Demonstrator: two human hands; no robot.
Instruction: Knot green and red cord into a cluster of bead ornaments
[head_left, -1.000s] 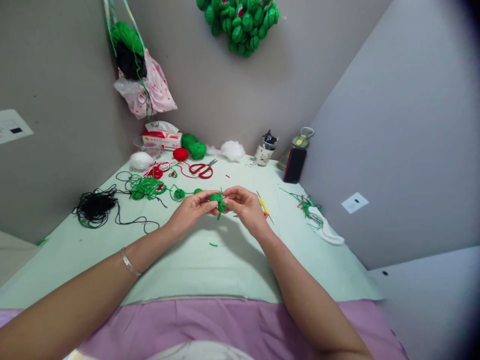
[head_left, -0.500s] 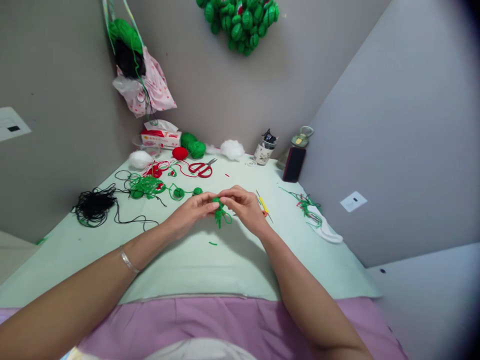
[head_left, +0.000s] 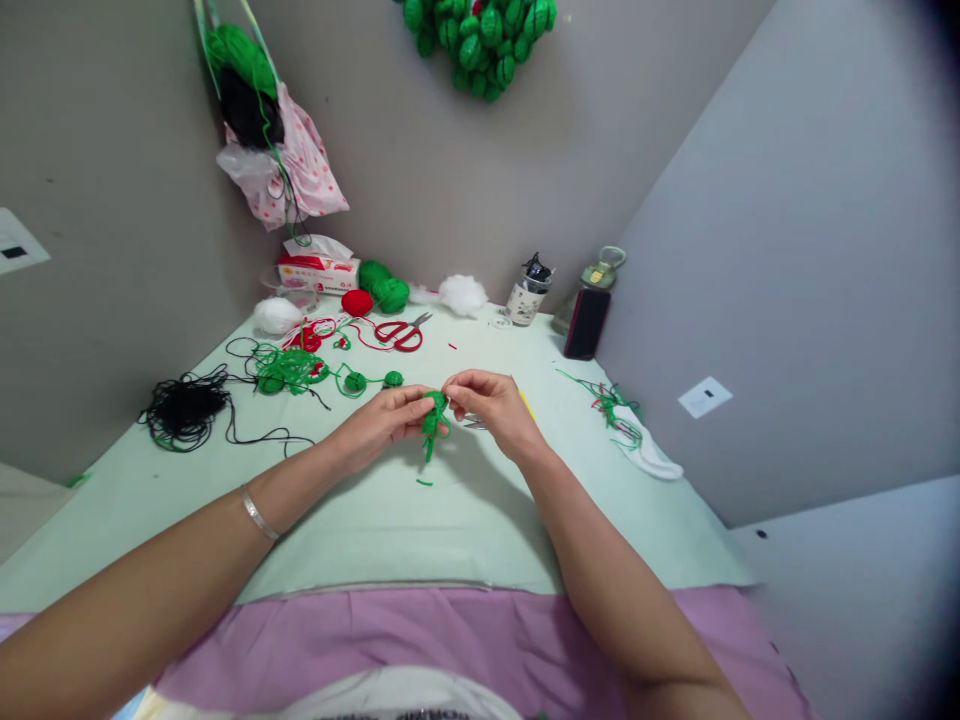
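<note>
Green yarn piece (head_left: 437,404) sits between the two hands, above the pale green table (head_left: 352,545). The left hand (head_left: 382,420) has it from the left side: the thumb lies against the near face and the fingers curve behind and below, so the piece is pinched at the fingertips rather than sunk in the palm. Its rounded upper part shows just past the left thumb tip, while green strands (head_left: 429,445) hang down below the grip, loose at their lower ends. The right hand (head_left: 487,405) comes in from the opposite side, thumb and forefinger pressed together just beside the upper right edge of the piece. What those tips pinch is too small to tell, and I cannot tell whether they touch the piece itself.

Under the right hand some thin metal points (head_left: 475,423) show, and a yellow handle (head_left: 529,405) peeks out past the knuckles; both are partly hidden. A short green snippet (head_left: 424,483) lies on the table below the hanging strands, apart from them. Beyond the left hand are two small green balls (head_left: 355,382), the right one near the fingers. Farther back lie red-handled scissors (head_left: 400,336), blades pointing away and to the right. Well to the left, a tangle of black yarn (head_left: 184,410) rests on the table, with one loose strand running toward the left forearm
</note>
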